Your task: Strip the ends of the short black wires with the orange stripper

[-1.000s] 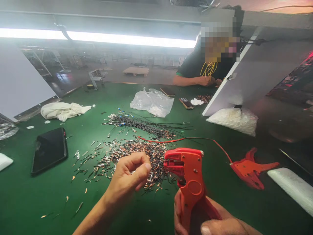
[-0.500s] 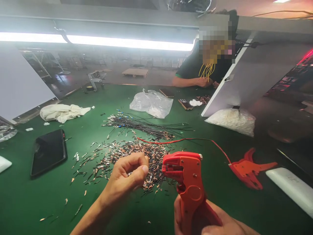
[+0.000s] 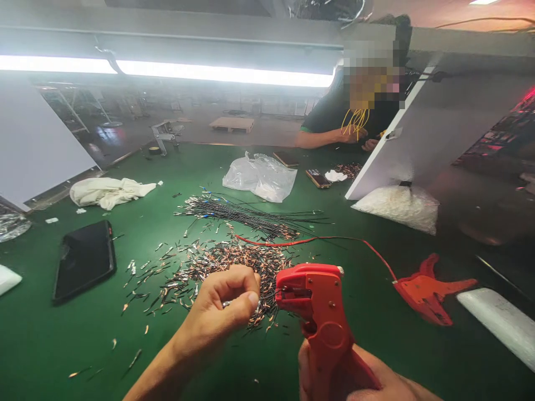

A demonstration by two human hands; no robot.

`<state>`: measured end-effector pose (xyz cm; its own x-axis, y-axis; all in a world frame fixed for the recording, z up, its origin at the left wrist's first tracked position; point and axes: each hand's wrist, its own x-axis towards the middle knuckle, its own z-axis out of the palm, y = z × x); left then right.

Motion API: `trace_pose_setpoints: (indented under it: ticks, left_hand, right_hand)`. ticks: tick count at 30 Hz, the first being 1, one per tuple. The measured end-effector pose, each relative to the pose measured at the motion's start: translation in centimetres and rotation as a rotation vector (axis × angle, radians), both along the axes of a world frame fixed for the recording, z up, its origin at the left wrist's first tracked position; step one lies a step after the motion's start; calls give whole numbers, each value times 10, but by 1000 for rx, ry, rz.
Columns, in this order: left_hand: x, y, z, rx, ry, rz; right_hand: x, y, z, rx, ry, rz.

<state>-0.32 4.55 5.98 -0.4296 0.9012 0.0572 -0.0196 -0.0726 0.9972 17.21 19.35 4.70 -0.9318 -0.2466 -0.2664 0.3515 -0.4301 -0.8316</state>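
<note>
My right hand [image 3: 378, 376] is wrapped round the handle of a red wire stripper [image 3: 328, 312], whose jaws face left. Just left of those jaws, my left hand [image 3: 228, 295] is closed in a pinch of thumb and forefinger. A silvery bit shows inside its curled fingers, but I cannot make out what the pinch holds. Beneath and behind both lies a pile of short black wire offcuts [image 3: 234, 256] with copper and silvery ends. Beyond the pile, a bundle of black wires [image 3: 246, 216] with metal ends and a few blue marks lies across the green table [image 3: 75, 340].
Rightward lie a second red hand tool [image 3: 426, 287], its red cord, and a white bar [image 3: 497, 317]. A black phone [image 3: 86, 259] and pale cloth [image 3: 111, 192] are left. Plastic bags [image 3: 259, 175] lie further back. A person [image 3: 334, 120] holds yellow wires across the table.
My left hand has shifted slightly right and the wire stripper slightly left, so the gap between them is smaller. The other person's hands have moved a little.
</note>
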Motion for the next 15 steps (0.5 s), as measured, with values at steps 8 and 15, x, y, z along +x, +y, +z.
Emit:
trace_pose_setpoints:
  ticks: [8,15]
  left_hand:
    - [-3,-3,-4,-83,58,-66]
    - [-3,-1,1,-134,47,-75]
  right_hand:
    - [9,2,7,98,-64,-27]
    - [21,-2,-13,90,4,-51]
